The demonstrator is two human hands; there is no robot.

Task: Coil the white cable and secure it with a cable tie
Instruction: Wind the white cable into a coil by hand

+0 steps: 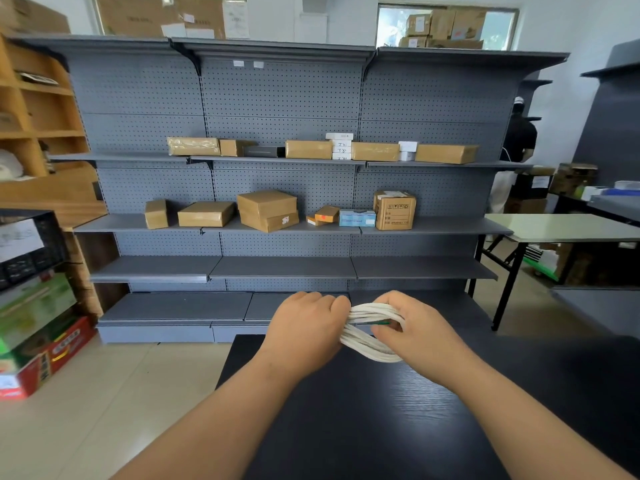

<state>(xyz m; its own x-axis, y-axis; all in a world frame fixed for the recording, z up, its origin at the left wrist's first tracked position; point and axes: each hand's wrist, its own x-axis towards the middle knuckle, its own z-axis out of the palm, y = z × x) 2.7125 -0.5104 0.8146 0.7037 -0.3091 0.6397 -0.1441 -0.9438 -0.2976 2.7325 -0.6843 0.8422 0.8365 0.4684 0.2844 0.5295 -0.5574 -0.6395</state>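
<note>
Both my hands hold a coiled white cable (367, 344) just above the far edge of a dark desk (346, 427).

My left hand (306, 327) is curled tight round the coil's left end. My right hand (415, 327) wraps round its right side, with a green cable tie (379, 322) showing at its fingertips; I cannot tell whether it is fastened. I judge the loops could spring loose if either grip eases, or the tie could slip out before it closes round every strand.
</note>
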